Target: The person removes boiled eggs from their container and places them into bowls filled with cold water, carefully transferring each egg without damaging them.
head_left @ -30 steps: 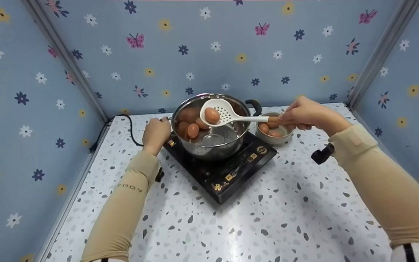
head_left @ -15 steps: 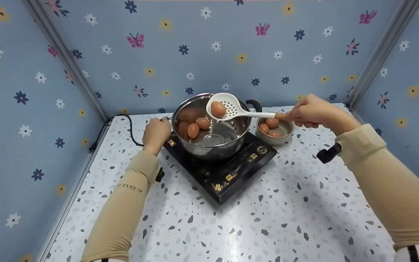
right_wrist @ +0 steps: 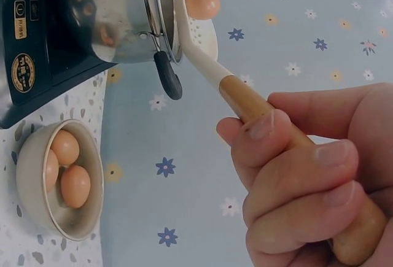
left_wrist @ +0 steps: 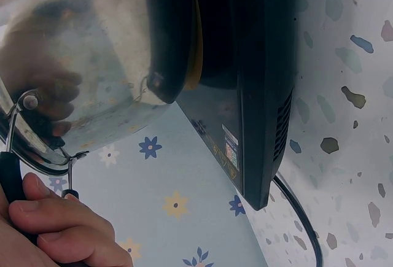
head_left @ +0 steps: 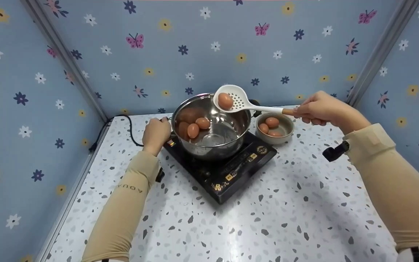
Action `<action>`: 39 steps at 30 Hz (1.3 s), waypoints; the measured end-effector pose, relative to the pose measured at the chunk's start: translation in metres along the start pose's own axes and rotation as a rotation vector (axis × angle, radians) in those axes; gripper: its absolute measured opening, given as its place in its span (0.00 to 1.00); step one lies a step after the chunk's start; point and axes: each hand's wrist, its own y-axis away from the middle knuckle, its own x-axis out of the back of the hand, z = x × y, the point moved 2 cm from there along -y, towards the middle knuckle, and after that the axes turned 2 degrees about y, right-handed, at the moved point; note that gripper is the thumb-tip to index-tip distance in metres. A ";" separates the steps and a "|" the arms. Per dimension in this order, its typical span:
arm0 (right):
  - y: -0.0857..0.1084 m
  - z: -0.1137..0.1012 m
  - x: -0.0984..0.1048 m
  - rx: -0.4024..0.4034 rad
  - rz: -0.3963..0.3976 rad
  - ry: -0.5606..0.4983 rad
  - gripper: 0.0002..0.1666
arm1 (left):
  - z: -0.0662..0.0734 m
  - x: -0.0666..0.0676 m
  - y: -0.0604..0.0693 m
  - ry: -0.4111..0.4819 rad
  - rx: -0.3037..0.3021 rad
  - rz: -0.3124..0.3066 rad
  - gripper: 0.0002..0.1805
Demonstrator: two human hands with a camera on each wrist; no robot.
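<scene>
My right hand (head_left: 320, 109) grips the wooden handle of a white slotted spoon (head_left: 241, 99), its fingers curled round the wood in the right wrist view. One brown egg (head_left: 225, 101) lies in the spoon's bowl, above the right part of the steel pot's rim. Two more eggs (head_left: 198, 127) sit inside the pot (head_left: 213, 151) on its left side. My left hand (head_left: 156, 135) holds the pot's black left handle (left_wrist: 11, 178), fingers wrapped round it in the left wrist view. Right of the pot stands a beige bowl (head_left: 275, 139) with three eggs (right_wrist: 75, 186) in it.
Under the pot is a black induction cooker (head_left: 227, 182), set at an angle on the speckled table (head_left: 253, 225). Its black cord (head_left: 131, 127) runs off to the left. The pot's other handle (right_wrist: 167, 77) juts toward the bowl. A flowered wall (head_left: 209, 43) rises behind.
The slotted spoon with its egg has moved up and to the right, from over the pot's middle to its right rim. My left hand and the pot have stayed put.
</scene>
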 end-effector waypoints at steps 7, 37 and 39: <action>0.001 0.005 0.006 -0.006 0.014 -0.011 0.21 | 0.000 0.001 0.001 0.006 0.002 0.001 0.32; 0.017 0.044 0.026 -0.048 0.087 -0.073 0.26 | 0.001 0.000 0.001 0.003 -0.007 -0.013 0.32; 0.019 0.045 0.027 -0.052 0.098 -0.073 0.25 | 0.001 0.001 0.002 0.003 -0.002 -0.019 0.32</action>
